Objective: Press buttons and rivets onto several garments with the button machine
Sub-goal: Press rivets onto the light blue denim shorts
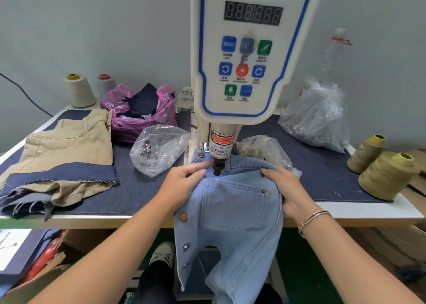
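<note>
Our left hand (184,186) and right hand (284,188) each grip the light-blue denim garment (232,211), spread under the button machine (251,50) punch (216,167). Beside: khaki trousers (66,146), clear bag of fasteners (159,149), thread cones (382,174).

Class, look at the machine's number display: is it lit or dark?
Dark: the display shows only faint grey segments, none glowing.

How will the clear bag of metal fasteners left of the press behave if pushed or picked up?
The bag looks thin and crumpled, so it will probably deform rather than slide as one piece. Its metal pieces sit heaped at one side, so it likely feels bottom-heavy and sags when lifted. Its mouth looks loose; tipping it may spill pieces onto the table.
</note>
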